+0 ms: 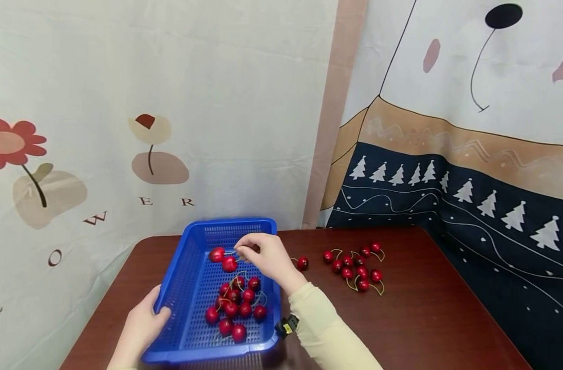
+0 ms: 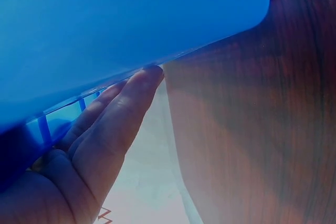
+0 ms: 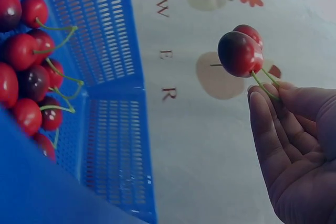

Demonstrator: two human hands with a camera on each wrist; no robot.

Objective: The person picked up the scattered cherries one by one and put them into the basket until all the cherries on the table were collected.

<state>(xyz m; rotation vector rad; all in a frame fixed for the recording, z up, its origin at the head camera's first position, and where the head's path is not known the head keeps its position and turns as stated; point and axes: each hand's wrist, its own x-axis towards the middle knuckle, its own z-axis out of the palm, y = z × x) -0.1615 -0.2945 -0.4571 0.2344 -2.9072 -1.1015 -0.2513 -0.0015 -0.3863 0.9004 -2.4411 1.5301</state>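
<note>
My right hand (image 1: 266,257) pinches the green stems of a pair of cherries (image 3: 240,53) between thumb and fingertips. Both dark red fruits hang over the back part of the blue basket (image 1: 170,336). At the basket's left side, my left hand (image 1: 143,321) grips the rim, thumb over the inner side and fingers outside; in the left wrist view its fingers (image 2: 118,114) lie along the blue plastic. A heap of red cherries (image 1: 231,309) with stems lies on the basket floor towards the front.
Right of the basket, several more cherries (image 1: 348,261) lie in a loose group on the brown wooden table (image 1: 420,308). One single cherry (image 1: 302,263) sits closer to the basket. A patterned cloth (image 1: 244,128) hangs behind the table.
</note>
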